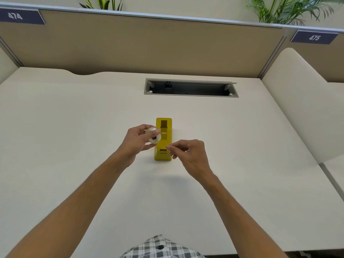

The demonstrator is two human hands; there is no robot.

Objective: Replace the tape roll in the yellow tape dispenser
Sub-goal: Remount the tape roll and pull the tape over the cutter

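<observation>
Half done, by my guess: dispenser [163, 139] cradle at frame centre sat empty. Left hand [136, 141] gripped roll [153, 138]; right hand [188, 155] fingertips pinched, perhaps tape end, cannot tell. Seating roll remained.

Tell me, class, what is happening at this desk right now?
A person sits at a white desk. The left hand holds a whitish tape roll just beside a yellow tape dispenser, whose roll bay looks empty. The right hand pinches near the dispenser's near end, perhaps on the tape's loose end; that is too faint to confirm.

Single head-worn view, forward and down over the desk [74, 127].
</observation>
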